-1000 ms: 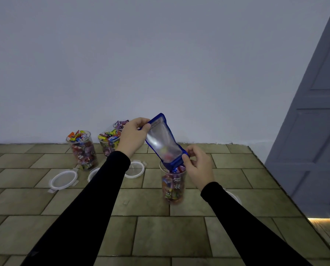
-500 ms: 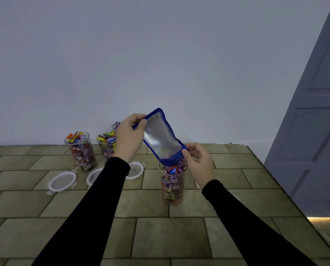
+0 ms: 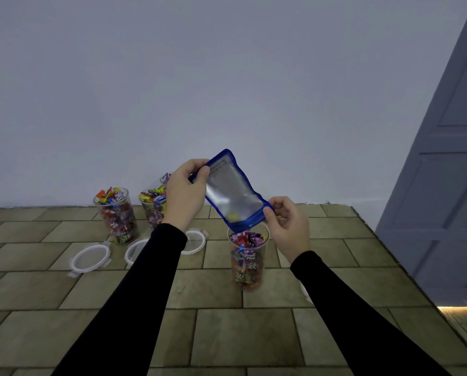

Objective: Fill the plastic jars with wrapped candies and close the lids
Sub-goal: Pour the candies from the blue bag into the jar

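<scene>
Three filled jars stand at the wall on the left, lids on the floor before them; a fourth jar stands apart, right, beneath the pouch.

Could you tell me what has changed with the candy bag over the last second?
The blue bag has nearly emptied into the near jar; only a little remains at its mouth. The left hand and right hand keep their grip. The other jars and lids haven't moved.

"Fruit Plus" reads in white on a candy wrapper inside the jar before me. My pouch carries small print near its top, too blurred to read.
</scene>
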Action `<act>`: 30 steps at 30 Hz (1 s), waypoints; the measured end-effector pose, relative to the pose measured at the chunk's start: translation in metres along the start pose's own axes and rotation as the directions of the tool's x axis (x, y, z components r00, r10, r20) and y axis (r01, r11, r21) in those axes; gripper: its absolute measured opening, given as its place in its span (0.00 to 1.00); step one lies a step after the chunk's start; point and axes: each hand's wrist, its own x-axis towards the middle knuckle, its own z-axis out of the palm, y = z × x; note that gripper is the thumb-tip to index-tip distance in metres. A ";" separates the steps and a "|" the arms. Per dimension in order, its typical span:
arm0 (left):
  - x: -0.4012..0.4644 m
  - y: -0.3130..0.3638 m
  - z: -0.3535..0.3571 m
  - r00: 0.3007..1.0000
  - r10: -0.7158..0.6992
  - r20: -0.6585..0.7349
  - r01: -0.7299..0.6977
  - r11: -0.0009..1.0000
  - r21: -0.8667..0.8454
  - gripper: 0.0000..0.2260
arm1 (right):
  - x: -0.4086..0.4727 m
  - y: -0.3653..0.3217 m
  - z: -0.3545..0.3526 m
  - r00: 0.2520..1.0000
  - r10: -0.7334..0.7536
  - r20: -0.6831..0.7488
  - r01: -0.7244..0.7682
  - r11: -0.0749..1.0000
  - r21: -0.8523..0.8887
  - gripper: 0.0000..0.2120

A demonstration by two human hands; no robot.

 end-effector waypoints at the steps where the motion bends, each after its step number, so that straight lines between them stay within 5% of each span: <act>1: 0.000 0.003 0.000 1.000 0.015 0.000 -0.015 1.000 -0.014 0.07 | 0.000 -0.001 0.000 1.000 -0.009 -0.010 0.009 1.000 0.021 0.10; 14: -0.003 0.001 0.009 0.996 0.085 0.038 -0.081 0.991 -0.106 0.06 | -0.015 0.006 0.006 0.995 0.032 -0.089 -0.025 0.996 0.086 0.05; 20: -0.011 -0.006 0.018 1.000 -0.016 -0.004 0.015 0.987 -0.158 0.10 | -0.010 0.012 -0.003 0.995 0.058 -0.082 -0.053 0.997 0.062 0.06; 30: -0.013 -0.013 0.014 0.994 -0.104 0.041 0.109 0.984 -0.140 0.09 | 0.017 -0.013 0.014 0.940 0.280 -0.193 -0.207 0.921 0.329 0.05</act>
